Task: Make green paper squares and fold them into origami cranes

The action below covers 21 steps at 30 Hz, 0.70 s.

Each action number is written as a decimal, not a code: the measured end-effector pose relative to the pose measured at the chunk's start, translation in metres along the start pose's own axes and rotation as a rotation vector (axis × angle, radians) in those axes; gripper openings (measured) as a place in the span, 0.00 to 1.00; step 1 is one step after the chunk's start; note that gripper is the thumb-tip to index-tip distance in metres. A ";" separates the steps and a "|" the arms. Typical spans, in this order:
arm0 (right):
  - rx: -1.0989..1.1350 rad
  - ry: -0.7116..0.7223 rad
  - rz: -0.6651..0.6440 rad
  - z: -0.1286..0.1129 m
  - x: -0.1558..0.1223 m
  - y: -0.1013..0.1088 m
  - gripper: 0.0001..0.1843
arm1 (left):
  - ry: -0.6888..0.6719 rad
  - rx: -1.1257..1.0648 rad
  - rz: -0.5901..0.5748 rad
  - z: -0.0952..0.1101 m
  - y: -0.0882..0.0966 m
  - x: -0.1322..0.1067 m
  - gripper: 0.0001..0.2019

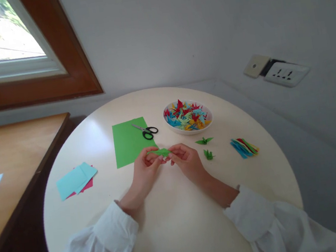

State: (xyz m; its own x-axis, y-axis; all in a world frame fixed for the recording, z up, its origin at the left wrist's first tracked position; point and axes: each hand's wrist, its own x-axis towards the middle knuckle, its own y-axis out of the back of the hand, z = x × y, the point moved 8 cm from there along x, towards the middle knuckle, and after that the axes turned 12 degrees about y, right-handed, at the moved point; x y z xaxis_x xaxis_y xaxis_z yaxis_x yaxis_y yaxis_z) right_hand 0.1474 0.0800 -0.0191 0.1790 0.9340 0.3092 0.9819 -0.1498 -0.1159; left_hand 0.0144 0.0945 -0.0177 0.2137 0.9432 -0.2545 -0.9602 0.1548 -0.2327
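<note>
Between my two hands, just above the table, is a small folded green paper piece (162, 152), shaped much like an origami crane. My left hand (146, 163) pinches its left end with thumb and fingers. On the other side, my right hand (187, 159) grips the right end, fingers curled. Part of the paper is hidden behind the fingertips. Two finished green paper cranes, one farther (204, 141) and one nearer (208, 154), sit to the right of my right hand. Behind my left hand lies a green paper sheet (126, 142), with black-handled scissors (147, 133) partly on it.
A white bowl (184, 132) full of colourful paper cranes stands at the back of the round table (183, 232). Folded paper strips (244, 147) lie at right, light blue and pink paper sheets (77, 179) at left. A wooden desk (17, 143) stands beyond the left edge.
</note>
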 end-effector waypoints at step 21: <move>-0.217 0.066 -0.072 -0.005 -0.005 0.000 0.08 | 0.018 0.069 -0.028 -0.006 0.004 0.003 0.14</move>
State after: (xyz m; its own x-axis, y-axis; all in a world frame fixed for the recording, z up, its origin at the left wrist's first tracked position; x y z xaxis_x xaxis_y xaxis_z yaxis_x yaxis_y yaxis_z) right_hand 0.1467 0.0738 -0.0159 0.1049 0.9224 0.3716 0.9813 -0.1565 0.1117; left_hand 0.0125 0.0963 -0.0255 0.2435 0.9329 -0.2654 -0.9636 0.2016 -0.1753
